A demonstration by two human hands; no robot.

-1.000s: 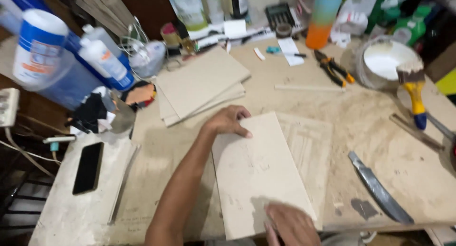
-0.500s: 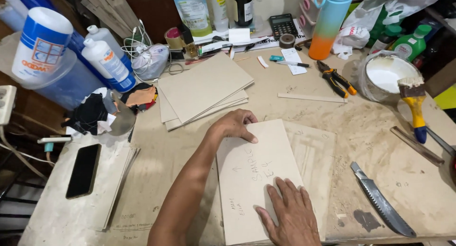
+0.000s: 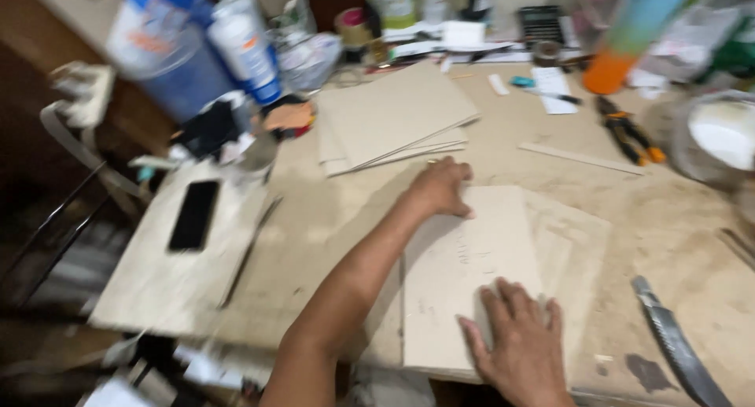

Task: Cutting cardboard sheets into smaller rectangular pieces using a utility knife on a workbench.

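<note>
- Head view, pretty blurry, but here's what we can make out. Our left hand [image 3: 440, 188] sits at about 12 o'clock on a pale rectangular board [image 3: 464, 273], fingers curled loosely over its top-left corner, pressing rather than gripping anything.
- Our right hand [image 3: 519, 344] is down at 6 o'clock on the same board, palm flat, fingers spread and pointing up toward 12. Nothing held in it, it's just resting on the surface.
- The board lies flat near the front edge of the dusty worktable [image 3: 338, 234], on top of a slightly larger sheet [image 3: 574, 242] that sticks out at its 3 o'clock side.
- At 11 o'clock from the left hand there's a stack of cardboard-coloured sheets [image 3: 393, 116], close by but not touching the hand.
- Way over at 9 o'clock a black phone [image 3: 193, 215] lies on a separate light panel [image 3: 157, 281].
- At 4 o'clock from the right hand there's a long metal blade [image 3: 676, 348], near but apart from the fingers.
- Off at 2 o'clock are orange-handled pliers [image 3: 629, 133] and a thin wooden strip [image 3: 582, 158], and further right a white tub [image 3: 720, 136] with pale stuff in it.
- Back of the table at 10 to 11 o'clock: a big blue jug [image 3: 169, 49] and a white squeeze bottle [image 3: 244, 41]. At 1 o'clock a teal and orange bottle [image 3: 633, 33]; the clutter around it is too smeared to tell.
</note>
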